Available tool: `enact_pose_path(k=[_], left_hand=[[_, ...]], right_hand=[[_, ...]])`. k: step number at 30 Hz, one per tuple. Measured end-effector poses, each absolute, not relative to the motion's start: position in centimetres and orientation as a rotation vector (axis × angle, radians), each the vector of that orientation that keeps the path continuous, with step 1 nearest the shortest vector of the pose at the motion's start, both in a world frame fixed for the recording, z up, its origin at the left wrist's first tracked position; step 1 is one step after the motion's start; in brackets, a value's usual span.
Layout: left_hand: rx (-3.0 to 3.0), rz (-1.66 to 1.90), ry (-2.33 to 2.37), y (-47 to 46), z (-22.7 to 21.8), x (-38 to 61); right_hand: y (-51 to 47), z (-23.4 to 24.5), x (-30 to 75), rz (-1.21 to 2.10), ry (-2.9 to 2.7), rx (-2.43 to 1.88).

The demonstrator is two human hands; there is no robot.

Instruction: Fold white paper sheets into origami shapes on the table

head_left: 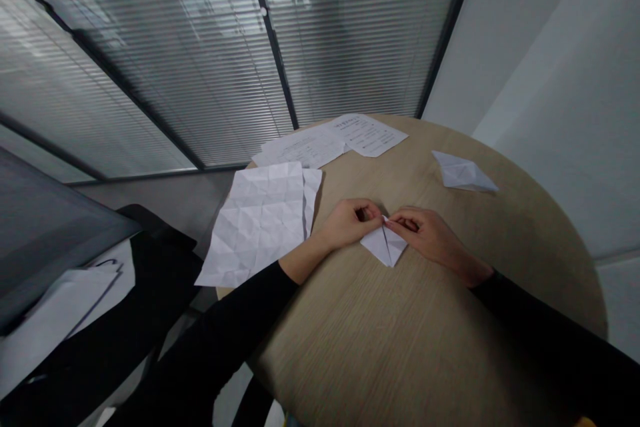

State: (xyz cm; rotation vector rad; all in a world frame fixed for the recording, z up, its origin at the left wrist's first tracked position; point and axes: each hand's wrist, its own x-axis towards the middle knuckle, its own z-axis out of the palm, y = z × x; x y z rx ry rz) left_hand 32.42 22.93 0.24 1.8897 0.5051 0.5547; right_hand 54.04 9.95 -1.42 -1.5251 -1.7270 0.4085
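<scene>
Both hands (350,221) (425,232) pinch folded paper (385,245) mid-table (400,347).

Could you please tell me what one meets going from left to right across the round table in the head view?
creased sheet → left hand → small folded paper → right hand → folded paper shape

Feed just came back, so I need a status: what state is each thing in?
small folded paper, folded, on the table, pinched at its top.
left hand, grip shut on that top.
right hand, grip shut on that top.
creased sheet, unfolded, overhanging the table edge.
second folded paper, folded, untouched.
printed sheets, flat, overlapping.
blinds, shut.
</scene>
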Motion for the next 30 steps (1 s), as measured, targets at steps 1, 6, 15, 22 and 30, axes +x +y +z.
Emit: enact_pose_path(k=[1, 6, 15, 22, 30], left_hand=[[1.891, 0.556, 0.504, 23.0, 0.3, 32.4], [1.901, 0.571, 0.440, 23.0, 0.5, 32.4], [1.949, 0.630, 0.347, 22.7, 0.7, 32.1], [2.154, 1.224, 0.140, 23.7, 1.2, 31.7], [2.420, 1.140, 0.041, 23.9, 0.3, 31.6]], right_hand=[[10.0, -1.4, 54.1, 0.405, -1.728, -1.524], [10.1, -1.4, 54.3, 0.407, -1.711, -1.513], [10.0, -1.6, 54.5, 0.259, -1.681, -1.415], [9.4, 0.1, 53.8, -0.181, -1.670, -1.356], [9.0, -0.1, 54.0, -0.255, -1.820, -1.397]])
